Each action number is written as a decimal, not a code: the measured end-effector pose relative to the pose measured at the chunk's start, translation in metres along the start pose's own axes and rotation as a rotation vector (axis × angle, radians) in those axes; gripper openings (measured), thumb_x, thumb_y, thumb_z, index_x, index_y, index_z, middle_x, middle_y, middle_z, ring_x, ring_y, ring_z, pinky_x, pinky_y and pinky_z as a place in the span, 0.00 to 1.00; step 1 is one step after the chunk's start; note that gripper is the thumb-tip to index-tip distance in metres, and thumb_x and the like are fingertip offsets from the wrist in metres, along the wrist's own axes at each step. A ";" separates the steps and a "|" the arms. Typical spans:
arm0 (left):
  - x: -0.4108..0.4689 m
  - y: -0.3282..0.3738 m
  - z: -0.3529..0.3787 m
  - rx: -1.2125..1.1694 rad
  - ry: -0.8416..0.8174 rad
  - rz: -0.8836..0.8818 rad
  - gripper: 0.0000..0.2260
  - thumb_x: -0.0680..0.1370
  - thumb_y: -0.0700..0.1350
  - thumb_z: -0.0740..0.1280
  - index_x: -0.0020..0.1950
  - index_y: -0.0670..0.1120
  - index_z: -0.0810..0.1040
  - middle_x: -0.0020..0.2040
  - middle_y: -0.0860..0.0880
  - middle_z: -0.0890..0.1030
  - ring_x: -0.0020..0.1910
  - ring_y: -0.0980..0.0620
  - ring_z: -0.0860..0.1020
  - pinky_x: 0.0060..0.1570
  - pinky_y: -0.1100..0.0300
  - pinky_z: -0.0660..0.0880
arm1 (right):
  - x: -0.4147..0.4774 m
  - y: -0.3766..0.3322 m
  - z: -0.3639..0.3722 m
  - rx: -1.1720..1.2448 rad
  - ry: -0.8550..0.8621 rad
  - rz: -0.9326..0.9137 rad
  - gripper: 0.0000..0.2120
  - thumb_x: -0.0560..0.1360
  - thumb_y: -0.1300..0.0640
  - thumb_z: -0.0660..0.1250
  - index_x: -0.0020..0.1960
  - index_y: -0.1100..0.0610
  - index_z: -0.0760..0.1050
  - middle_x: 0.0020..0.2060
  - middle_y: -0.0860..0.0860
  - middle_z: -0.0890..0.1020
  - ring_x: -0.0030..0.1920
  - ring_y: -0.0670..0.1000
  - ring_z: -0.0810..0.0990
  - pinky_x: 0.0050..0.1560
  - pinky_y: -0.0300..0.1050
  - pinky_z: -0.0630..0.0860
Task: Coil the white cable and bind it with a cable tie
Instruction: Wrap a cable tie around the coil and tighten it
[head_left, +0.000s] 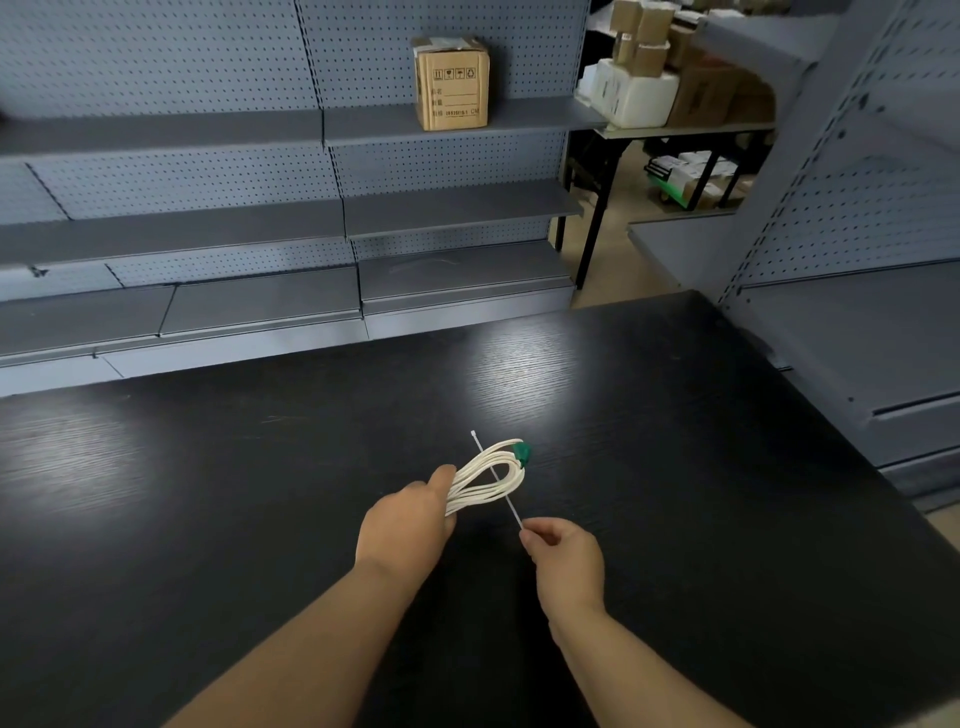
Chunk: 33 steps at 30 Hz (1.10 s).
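**Currently: coil in left hand, tie in right**

Presently the left hand (410, 525) is gripping the near end of the coiled white cable (480, 486), with fingers curled round the gathered strands and the thumb lying on top. The coil is hanging just above the black wood-grain table (260, 493), near its middle, and its loops are fanning out to the far right. A green plug (521, 452) is sitting at the far tip of the coil.

The right hand (563, 556) is pinching the near end of the thin white plastic cable tie (514, 512) between thumb and fingertips. The tie is running straight from that pinch, away and to the left, and is crossing the loops of the coil. Whether it is passing through the loop or behind it cannot be told.

Beyond the table, grey perforated metal shelving (208, 223) is standing along the far side, and it is carrying a brown cardboard box (451, 83).
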<state>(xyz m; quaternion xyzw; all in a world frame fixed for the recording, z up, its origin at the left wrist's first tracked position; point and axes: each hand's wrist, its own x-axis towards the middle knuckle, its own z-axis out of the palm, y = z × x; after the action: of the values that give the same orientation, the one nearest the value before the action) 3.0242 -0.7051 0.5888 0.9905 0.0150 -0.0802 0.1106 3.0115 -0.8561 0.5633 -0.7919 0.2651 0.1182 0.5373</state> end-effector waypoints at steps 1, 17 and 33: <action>0.000 -0.001 -0.001 0.000 0.001 0.001 0.16 0.79 0.47 0.58 0.67 0.52 0.63 0.48 0.47 0.78 0.41 0.48 0.77 0.39 0.56 0.73 | 0.001 0.000 -0.001 0.007 0.011 -0.002 0.08 0.76 0.62 0.65 0.53 0.54 0.79 0.48 0.50 0.81 0.51 0.48 0.78 0.55 0.43 0.76; -0.007 -0.005 -0.010 -0.022 0.068 0.003 0.20 0.79 0.50 0.59 0.70 0.54 0.60 0.51 0.48 0.78 0.45 0.48 0.78 0.42 0.56 0.74 | -0.004 -0.006 -0.013 -0.005 0.160 -0.202 0.10 0.77 0.60 0.64 0.57 0.55 0.79 0.51 0.49 0.81 0.50 0.43 0.76 0.49 0.36 0.71; -0.003 -0.021 -0.068 -0.018 0.227 -0.103 0.15 0.79 0.50 0.59 0.65 0.53 0.64 0.47 0.48 0.78 0.41 0.46 0.77 0.39 0.55 0.71 | -0.032 -0.086 -0.026 0.379 0.008 -0.350 0.09 0.75 0.62 0.67 0.44 0.47 0.78 0.41 0.43 0.82 0.47 0.43 0.80 0.48 0.36 0.76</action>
<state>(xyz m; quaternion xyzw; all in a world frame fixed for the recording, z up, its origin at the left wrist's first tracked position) 3.0309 -0.6694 0.6497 0.9901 0.0788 0.0271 0.1129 3.0294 -0.8465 0.6565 -0.7114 0.1435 -0.0315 0.6873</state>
